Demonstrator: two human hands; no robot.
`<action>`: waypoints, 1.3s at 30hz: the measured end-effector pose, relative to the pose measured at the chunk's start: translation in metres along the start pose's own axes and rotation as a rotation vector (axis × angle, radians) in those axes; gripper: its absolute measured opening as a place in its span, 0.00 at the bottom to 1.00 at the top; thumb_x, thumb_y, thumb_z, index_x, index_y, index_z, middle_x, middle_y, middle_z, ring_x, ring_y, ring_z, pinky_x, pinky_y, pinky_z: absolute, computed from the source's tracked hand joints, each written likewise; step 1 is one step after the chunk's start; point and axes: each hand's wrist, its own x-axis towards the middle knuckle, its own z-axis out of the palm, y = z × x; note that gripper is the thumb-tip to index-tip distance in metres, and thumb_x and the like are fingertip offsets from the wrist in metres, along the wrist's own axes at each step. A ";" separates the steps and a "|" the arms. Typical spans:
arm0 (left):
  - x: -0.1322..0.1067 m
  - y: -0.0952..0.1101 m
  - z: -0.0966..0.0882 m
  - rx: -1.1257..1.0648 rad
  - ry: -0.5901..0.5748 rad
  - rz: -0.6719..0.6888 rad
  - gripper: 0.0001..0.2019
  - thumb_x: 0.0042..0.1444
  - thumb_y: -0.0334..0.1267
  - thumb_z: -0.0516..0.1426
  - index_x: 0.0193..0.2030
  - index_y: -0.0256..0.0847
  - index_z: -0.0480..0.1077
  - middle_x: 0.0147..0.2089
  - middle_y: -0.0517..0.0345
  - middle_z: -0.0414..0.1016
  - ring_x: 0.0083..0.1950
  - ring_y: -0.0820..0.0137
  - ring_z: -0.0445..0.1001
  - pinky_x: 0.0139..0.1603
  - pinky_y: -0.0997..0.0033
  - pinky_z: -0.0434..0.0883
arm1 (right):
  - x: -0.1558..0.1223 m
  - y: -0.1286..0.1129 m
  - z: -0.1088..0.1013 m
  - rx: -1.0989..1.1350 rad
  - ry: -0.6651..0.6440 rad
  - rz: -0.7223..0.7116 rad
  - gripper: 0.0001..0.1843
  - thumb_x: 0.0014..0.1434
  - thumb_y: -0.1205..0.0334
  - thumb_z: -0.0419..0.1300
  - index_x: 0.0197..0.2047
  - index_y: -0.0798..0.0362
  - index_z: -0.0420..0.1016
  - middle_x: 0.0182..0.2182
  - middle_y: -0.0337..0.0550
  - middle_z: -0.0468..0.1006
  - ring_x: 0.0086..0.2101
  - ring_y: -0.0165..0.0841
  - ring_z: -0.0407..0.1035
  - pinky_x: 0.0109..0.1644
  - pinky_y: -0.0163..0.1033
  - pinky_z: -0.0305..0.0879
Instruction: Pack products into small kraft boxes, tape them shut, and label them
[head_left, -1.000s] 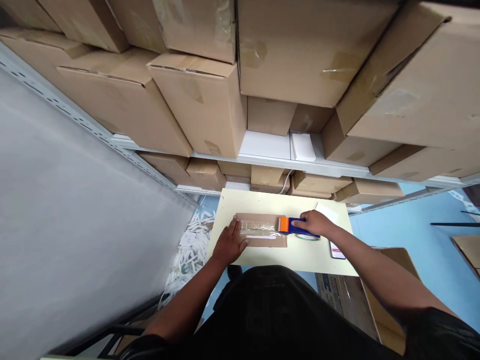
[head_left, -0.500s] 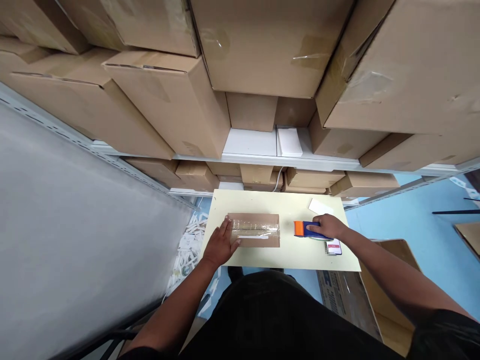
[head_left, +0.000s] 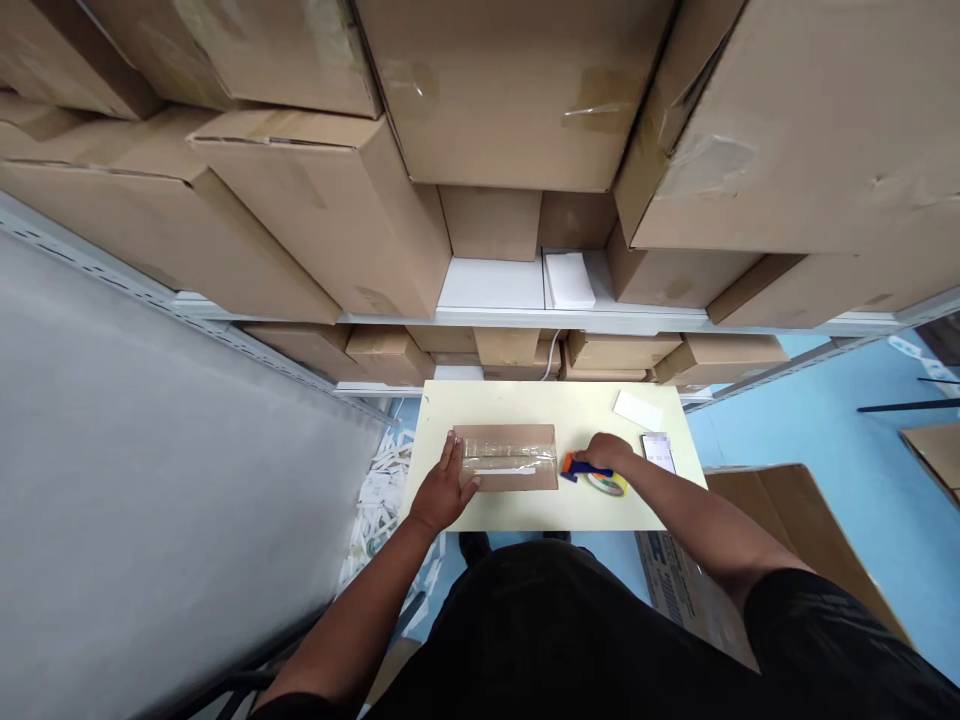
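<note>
While the open left hand (head_left: 442,490) presses flat on the cardboard packet (head_left: 507,470), pinning it against sliding, the right hand (head_left: 604,453) grips the tape dispenser (head_left: 594,478) just beside it.

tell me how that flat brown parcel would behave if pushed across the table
The flat cardboard parcel lies thin and flat, so it probably slides rather than tips or rolls. The table looks smooth; the left hand rests on the parcel's end. The glossy clear tape on top likely feels slippery.
</note>
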 end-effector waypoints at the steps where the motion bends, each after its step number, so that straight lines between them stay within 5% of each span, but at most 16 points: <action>1: -0.001 0.000 0.001 -0.021 0.002 -0.009 0.42 0.68 0.51 0.53 0.80 0.39 0.38 0.81 0.38 0.32 0.79 0.50 0.48 0.72 0.49 0.63 | -0.002 0.004 0.010 0.042 -0.020 0.023 0.28 0.55 0.35 0.64 0.33 0.57 0.81 0.35 0.52 0.84 0.34 0.41 0.79 0.33 0.37 0.65; 3: -0.002 -0.001 0.003 -0.086 0.009 -0.032 0.43 0.67 0.51 0.54 0.80 0.41 0.36 0.81 0.38 0.32 0.80 0.51 0.45 0.73 0.48 0.62 | -0.010 0.015 0.033 0.177 -0.014 0.045 0.29 0.59 0.35 0.60 0.30 0.55 0.79 0.34 0.51 0.84 0.33 0.40 0.79 0.32 0.37 0.64; 6: -0.004 -0.001 0.008 -0.227 0.040 -0.122 0.46 0.66 0.51 0.56 0.80 0.40 0.31 0.81 0.37 0.35 0.80 0.52 0.42 0.75 0.47 0.57 | -0.025 0.031 0.066 0.280 0.181 0.059 0.32 0.67 0.36 0.49 0.33 0.55 0.79 0.35 0.54 0.84 0.35 0.41 0.79 0.33 0.38 0.63; 13: -0.006 -0.005 0.016 -0.570 0.157 -0.307 0.37 0.68 0.50 0.52 0.78 0.39 0.45 0.79 0.41 0.49 0.79 0.56 0.49 0.78 0.50 0.50 | -0.024 0.029 0.096 0.000 0.526 -0.011 0.25 0.73 0.47 0.48 0.52 0.60 0.74 0.42 0.61 0.81 0.46 0.49 0.75 0.53 0.49 0.61; 18: -0.017 -0.017 0.016 -0.765 0.080 -0.305 0.32 0.69 0.52 0.45 0.75 0.41 0.54 0.73 0.45 0.63 0.74 0.57 0.62 0.73 0.51 0.62 | -0.012 0.025 0.102 0.028 0.536 -0.022 0.22 0.69 0.54 0.52 0.58 0.60 0.72 0.51 0.63 0.78 0.56 0.52 0.69 0.59 0.52 0.60; 22: -0.027 -0.027 0.019 -0.849 -0.001 -0.360 0.35 0.63 0.48 0.51 0.76 0.42 0.54 0.70 0.46 0.69 0.68 0.55 0.70 0.64 0.52 0.72 | -0.024 0.030 0.117 0.124 0.677 -0.190 0.35 0.59 0.62 0.56 0.70 0.61 0.61 0.67 0.63 0.65 0.67 0.53 0.56 0.69 0.55 0.55; 25: -0.030 -0.032 0.023 -0.942 -0.061 -0.342 0.39 0.55 0.41 0.55 0.76 0.43 0.56 0.70 0.47 0.69 0.69 0.54 0.69 0.64 0.52 0.71 | -0.030 0.024 0.133 0.261 0.555 -0.454 0.47 0.54 0.64 0.57 0.75 0.56 0.51 0.73 0.57 0.56 0.71 0.49 0.50 0.73 0.56 0.50; 28: -0.028 -0.031 0.029 -0.908 -0.109 -0.347 0.41 0.52 0.39 0.55 0.76 0.44 0.55 0.68 0.50 0.72 0.67 0.55 0.71 0.63 0.51 0.71 | -0.028 0.004 0.145 0.438 0.390 -0.566 0.50 0.52 0.64 0.57 0.77 0.51 0.46 0.74 0.52 0.56 0.72 0.47 0.50 0.73 0.56 0.53; 34: -0.018 -0.019 0.027 -0.710 -0.023 -0.324 0.34 0.60 0.50 0.56 0.72 0.43 0.60 0.65 0.48 0.72 0.65 0.57 0.71 0.60 0.56 0.73 | -0.038 -0.030 0.129 0.664 0.364 -0.433 0.36 0.61 0.56 0.56 0.72 0.47 0.57 0.59 0.49 0.73 0.53 0.44 0.72 0.57 0.49 0.70; 39: -0.005 -0.013 0.017 -0.589 0.006 -0.340 0.30 0.63 0.57 0.54 0.65 0.40 0.69 0.54 0.45 0.75 0.56 0.56 0.74 0.54 0.56 0.74 | -0.047 -0.030 0.098 0.628 0.399 -0.406 0.25 0.65 0.48 0.54 0.59 0.53 0.71 0.48 0.49 0.77 0.43 0.41 0.73 0.49 0.43 0.70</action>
